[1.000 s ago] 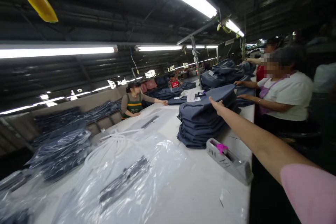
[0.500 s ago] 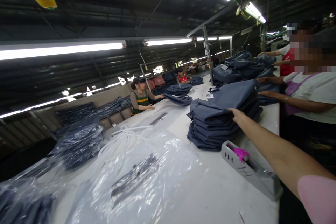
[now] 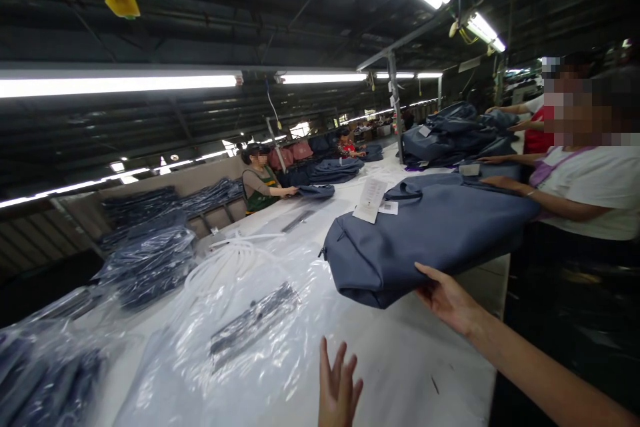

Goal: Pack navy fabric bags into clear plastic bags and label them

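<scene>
My right hand grips the near lower edge of a dark blue backpack, thumb on top and fingers underneath. The backpack lies on its side above the right part of the table, with a loop handle, a zip at its left end and a white paper tag on top. It hides most of what lies behind and below it. At the bottom, my left hand is raised with fingers spread, holding nothing. It is nearest to the clear plastic bags spread on the white table.
Plastic-wrapped blue bags are stacked at left, with more wrapped goods nearer. A co-worker stands at right, hands near the backpack's far end. Another person handles a blue bag across the table. A metal post rises behind.
My right hand has drawn the top backpack from the stack toward me, and it now covers the stack and the grey box. My left hand has come into view at the bottom.
</scene>
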A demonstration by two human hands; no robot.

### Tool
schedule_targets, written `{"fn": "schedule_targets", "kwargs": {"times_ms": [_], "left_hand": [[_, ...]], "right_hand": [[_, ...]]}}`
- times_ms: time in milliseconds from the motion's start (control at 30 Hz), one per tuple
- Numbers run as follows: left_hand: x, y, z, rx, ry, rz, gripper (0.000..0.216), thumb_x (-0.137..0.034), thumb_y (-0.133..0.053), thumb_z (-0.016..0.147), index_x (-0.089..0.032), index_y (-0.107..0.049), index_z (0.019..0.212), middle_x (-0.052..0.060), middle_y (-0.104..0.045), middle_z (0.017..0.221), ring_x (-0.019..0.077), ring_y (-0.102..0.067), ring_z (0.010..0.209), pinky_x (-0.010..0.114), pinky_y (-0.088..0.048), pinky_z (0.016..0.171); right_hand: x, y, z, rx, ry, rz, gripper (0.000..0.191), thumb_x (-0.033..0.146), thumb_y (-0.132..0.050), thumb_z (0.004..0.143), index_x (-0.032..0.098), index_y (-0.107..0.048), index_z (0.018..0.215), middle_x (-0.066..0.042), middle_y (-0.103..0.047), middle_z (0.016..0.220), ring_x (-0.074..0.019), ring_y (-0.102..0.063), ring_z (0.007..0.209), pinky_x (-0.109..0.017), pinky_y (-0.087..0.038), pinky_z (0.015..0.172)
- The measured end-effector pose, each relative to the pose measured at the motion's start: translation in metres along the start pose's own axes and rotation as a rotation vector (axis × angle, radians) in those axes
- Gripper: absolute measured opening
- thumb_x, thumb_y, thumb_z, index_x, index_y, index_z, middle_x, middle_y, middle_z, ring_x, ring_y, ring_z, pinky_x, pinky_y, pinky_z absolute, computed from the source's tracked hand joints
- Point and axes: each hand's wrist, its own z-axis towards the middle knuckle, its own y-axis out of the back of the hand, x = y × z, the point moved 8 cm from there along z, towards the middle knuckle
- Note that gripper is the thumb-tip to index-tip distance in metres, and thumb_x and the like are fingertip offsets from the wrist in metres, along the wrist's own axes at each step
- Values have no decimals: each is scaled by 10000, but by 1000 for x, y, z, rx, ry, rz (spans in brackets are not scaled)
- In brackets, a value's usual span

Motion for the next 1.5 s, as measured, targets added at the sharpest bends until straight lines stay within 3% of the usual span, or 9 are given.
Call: {"fn": "schedule_targets", "kwargs": {"times_ms": [100,233,533,767,967,1133,1267,1367,1500], "left_hand": [[-27,-47,30,97,10,-186,912,-572,-668,793,-428,-114,1503,110,-431,1515,260,-533,1289,375,-541,921],[-28,-75,53,-37,55,-324,812,-374,-829,691,-309,-412,1385,121,-591,1352,229,-677,1043,327,-578,802],[-41,-80,-5,-41,-65,-339,448,-145,-835,657,-163,-634,1058,101,-718,1052,184,-697,885,296,-583,786],[-107,38,-119,-185,-292,-322,425,-208,-809,698,-180,-646,1089,19,-732,946,116,-678,783,169,-545,662],[-81,170,-219,-561,-273,-297,449,-211,-798,687,-201,-646,1109,-20,-722,772,132,-673,642,196,-560,595],[-30,265,-281,-792,-198,-177,516,-237,-721,762,-296,-584,1257,25,-727,1114,213,-701,1000,330,-562,920],[28,316,-306,-917,-16,222,594,-411,-638,830,-301,-471,1389,48,-465,1504,271,-480,1343,415,-415,1108],[61,331,-309,-875,93,481,594,-487,-548,868,-269,-454,1412,61,-388,1554,262,-381,1414,406,-351,1150],[59,332,-310,-766,199,818,564,-517,-436,916,-294,-441,1435,81,-534,1443,288,-502,1324,473,-394,1113]], "right_hand": [[-19,16,-34,-39,-49,24,387,75,-804,676,248,-637,979,22,-734,894,-138,-699,683,-199,-633,596],[-32,31,-49,28,-182,-17,363,82,-812,677,204,-643,974,-41,-741,895,-174,-717,736,-249,-645,692],[69,91,-43,-277,186,185,177,166,-672,794,244,-650,952,-11,-748,921,-214,-723,851,-365,-646,761],[50,5,-143,69,262,-21,344,112,-718,689,234,-686,1009,-31,-726,1072,-254,-689,1013,-349,-635,833],[-61,-42,-207,258,-67,-62,500,188,-824,619,243,-674,1093,-24,-732,1065,-280,-667,1073,-392,-608,907],[-200,-15,-273,421,-551,-126,405,259,-838,666,196,-695,1039,-54,-719,1117,-270,-624,1151,-398,-521,1027],[-270,44,-295,490,-824,-325,426,419,-850,652,173,-701,966,-84,-726,1070,-244,-632,1129,-346,-477,1042],[-263,66,-301,810,-914,-804,531,592,-784,671,135,-716,932,-123,-735,986,-261,-680,997,-352,-520,931],[-190,0,-316,1520,-334,-1353,330,474,-612,876,193,-758,967,-56,-750,928,-199,-687,838,-267,-504,790]]}}
